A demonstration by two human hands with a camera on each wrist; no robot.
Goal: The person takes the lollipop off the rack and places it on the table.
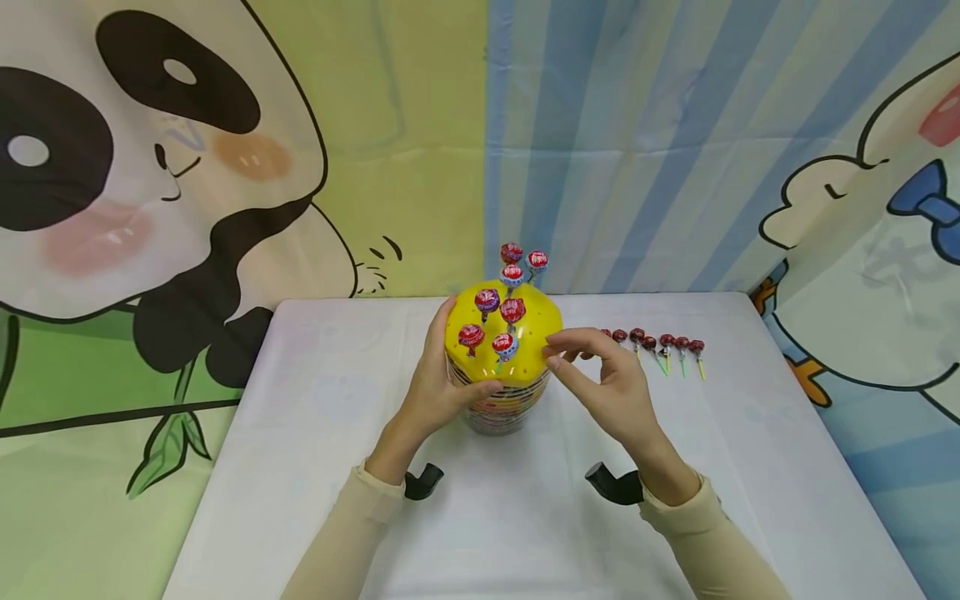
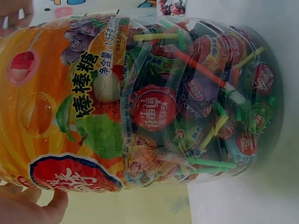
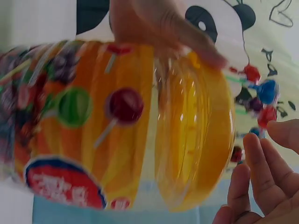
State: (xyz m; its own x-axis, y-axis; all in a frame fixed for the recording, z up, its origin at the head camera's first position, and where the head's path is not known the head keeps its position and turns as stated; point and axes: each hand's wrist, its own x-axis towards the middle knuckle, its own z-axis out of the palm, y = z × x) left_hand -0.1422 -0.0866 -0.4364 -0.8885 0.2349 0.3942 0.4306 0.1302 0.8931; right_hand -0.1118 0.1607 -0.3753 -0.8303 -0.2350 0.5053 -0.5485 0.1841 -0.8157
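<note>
White tabletop (image 1: 315, 467) before a cartoon panda backdrop (image 1: 150, 167). At centre stands the lollipop jar (image 1: 498, 408); my left hand (image 1: 435, 387) grips its side below the yellow lid (image 1: 536, 346), where lollipops (image 1: 504, 310) stand upright. My right hand (image 1: 607, 387), fingers relaxed and holding nothing, hovers beside the lid's right edge. Loose lollipops (image 1: 660, 343) lie in a row at far right.

lollipop tub (image 2: 140, 107) label — "棒棒糖", "净含量"
</note>
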